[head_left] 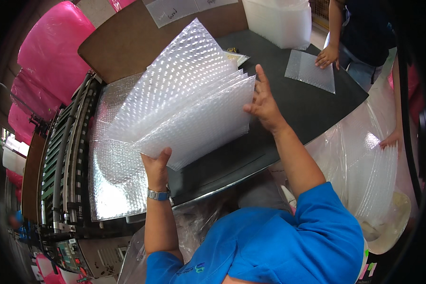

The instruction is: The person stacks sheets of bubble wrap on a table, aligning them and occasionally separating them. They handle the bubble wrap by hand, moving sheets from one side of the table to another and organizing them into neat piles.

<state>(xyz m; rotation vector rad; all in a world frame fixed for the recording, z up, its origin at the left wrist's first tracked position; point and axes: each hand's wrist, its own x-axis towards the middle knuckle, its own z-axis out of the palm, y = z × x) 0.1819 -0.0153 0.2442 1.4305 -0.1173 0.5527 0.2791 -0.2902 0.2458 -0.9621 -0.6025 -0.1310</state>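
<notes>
A thick stack of clear bubble-wrap pouches (199, 111) stands tilted above the dark tabletop, its sheets fanned apart along the top. My left hand (155, 165), with a watch on the wrist, grips the stack's lower left corner, thumb on the near side. Against the right edge rests my right hand (266, 102), its fingers stretched out and spread, the thumb touching the edge. One larger pouch sheet leans back from the rest toward the upper left. Under and left of the stack lies a shiny bubble-wrap sheet (116, 189); part of it is hidden.
The dark table (298, 111) has a brown back panel (123, 47). A roller machine (64, 161) stands at left. At far right, a co-worker's hand (327, 56) touches a flat pouch (307, 71) near a white pile (279, 23). More stacked pouches (364, 175) stand at right.
</notes>
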